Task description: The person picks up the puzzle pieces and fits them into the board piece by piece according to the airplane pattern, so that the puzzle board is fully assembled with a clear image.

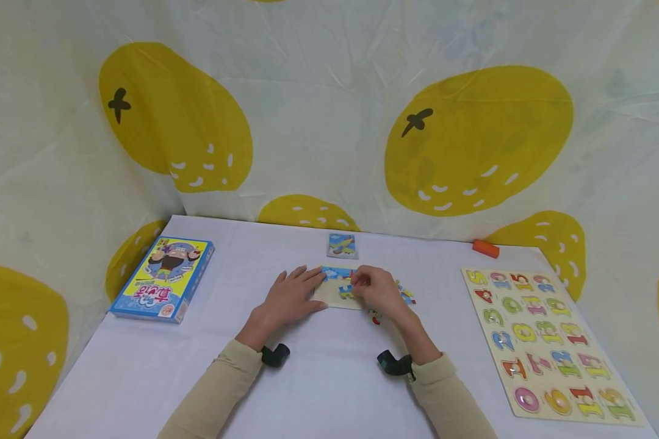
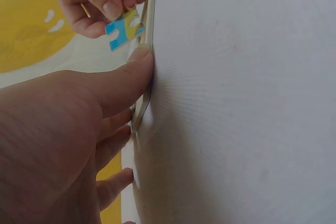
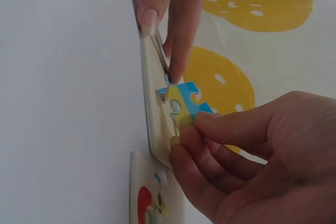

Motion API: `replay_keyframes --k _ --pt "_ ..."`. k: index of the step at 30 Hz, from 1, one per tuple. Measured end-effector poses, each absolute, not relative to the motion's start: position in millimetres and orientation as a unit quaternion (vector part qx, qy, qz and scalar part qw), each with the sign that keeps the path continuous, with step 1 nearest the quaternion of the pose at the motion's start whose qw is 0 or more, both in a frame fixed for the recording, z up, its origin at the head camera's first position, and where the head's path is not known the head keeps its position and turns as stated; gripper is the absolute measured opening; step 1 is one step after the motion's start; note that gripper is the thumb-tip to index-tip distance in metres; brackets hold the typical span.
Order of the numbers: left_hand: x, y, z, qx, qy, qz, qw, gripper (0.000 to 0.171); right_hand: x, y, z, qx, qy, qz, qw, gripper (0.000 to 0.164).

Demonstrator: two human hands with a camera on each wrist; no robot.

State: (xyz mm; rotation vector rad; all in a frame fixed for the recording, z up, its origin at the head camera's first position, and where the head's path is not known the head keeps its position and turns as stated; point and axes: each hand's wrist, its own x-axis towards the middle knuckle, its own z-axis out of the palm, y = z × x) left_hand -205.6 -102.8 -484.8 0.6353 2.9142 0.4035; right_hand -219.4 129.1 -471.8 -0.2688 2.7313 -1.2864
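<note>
My right hand (image 1: 379, 294) pinches a blue and yellow jigsaw piece (image 3: 185, 98) between thumb and fingers, held tilted over the small puzzle board (image 1: 325, 295). In the left wrist view the same piece has notched edges and sits just beyond my left thumb. My left hand (image 1: 290, 300) rests at the left side of the board with fingers spread, its thumb at the near edge. Blue sky pieces lie along the board's far side, and its bare wooden base shows at the lower left. Several loose pieces (image 1: 407, 295) lie right of the board, partly hidden by my right hand.
A small picture card (image 1: 342, 246) lies beyond the board. At the left is a blue and yellow box (image 1: 162, 277). A wooden number board (image 1: 549, 347) occupies the right side, with an orange block (image 1: 486, 248) behind it. A patterned cloth hangs behind the table.
</note>
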Motion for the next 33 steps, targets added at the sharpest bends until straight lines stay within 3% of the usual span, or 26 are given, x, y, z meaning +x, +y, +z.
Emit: replay_keyframes --k 11,27,33 --pt "-205.6 -103.1 -487.5 0.210 0.967 0.132 0.061 0.073 -220.8 128.4 -474.7 -0.071 0.895 -0.436 0.058 0.002" --pt "-203.0 -102.8 -487.1 0.206 0.968 0.131 0.064 0.074 -231.6 175.5 -470.1 -0.040 0.906 -0.414 0.079 0.014" --pt "-203.5 -102.6 -486.9 0.207 0.968 0.129 0.061 0.073 -234.3 177.6 -476.2 -0.033 0.919 -0.388 0.058 0.011"
